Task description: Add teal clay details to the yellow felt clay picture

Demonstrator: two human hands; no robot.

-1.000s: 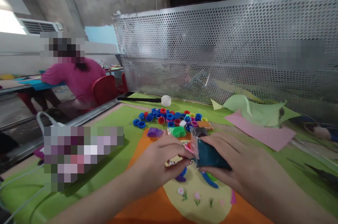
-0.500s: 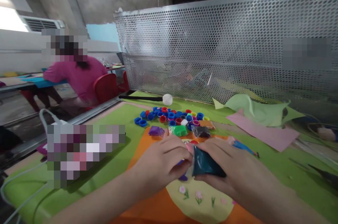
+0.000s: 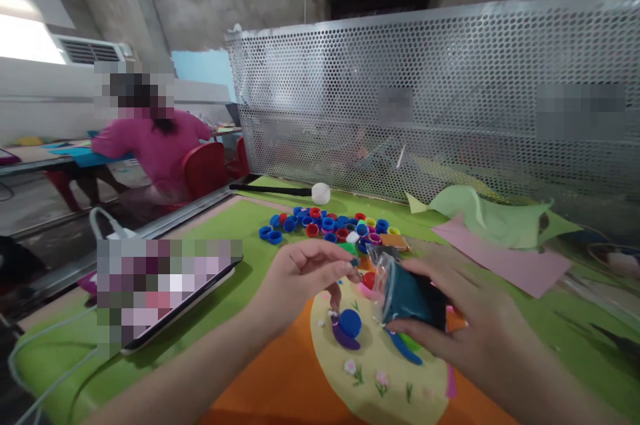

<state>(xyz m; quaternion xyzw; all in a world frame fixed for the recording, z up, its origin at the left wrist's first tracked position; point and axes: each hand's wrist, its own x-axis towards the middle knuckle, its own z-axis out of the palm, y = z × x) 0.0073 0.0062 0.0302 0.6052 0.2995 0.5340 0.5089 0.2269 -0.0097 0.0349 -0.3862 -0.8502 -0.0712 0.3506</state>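
In my right hand [image 3: 450,311] is a clear plastic packet of dark teal modelling clay [image 3: 407,301], gripped between thumb and fingers with its mouth toward the left. My left hand [image 3: 310,271] is just left of the packet, its thumb and fingertips pinching a small dark teal bit of clay [image 3: 355,261]. Below both hands lies an orange sheet [image 3: 270,358] with a pale yellow round [image 3: 370,405] on it. On the round are a snail [image 3: 349,326] with a purple body and blue cap shell, a blue-bodied snail [image 3: 404,347] partly under my right hand, and small pink flowers [image 3: 382,379].
Behind the sheet lie many coloured bottle caps [image 3: 327,223] and an orange clay packet [image 3: 395,241]. A tablet-like device [image 3: 180,308] with cables stands left. Pink paper [image 3: 505,255] and green paper [image 3: 493,211] lie right. A perforated metal screen [image 3: 425,91] stands behind; a person in pink [image 3: 155,148] sits left.
My hands have moved apart; the left has drawn off the packet with a small teal bit at its fingertips. The packet has tilted and shifted right, uncovering the purple-and-blue snail. The view has shifted slightly.
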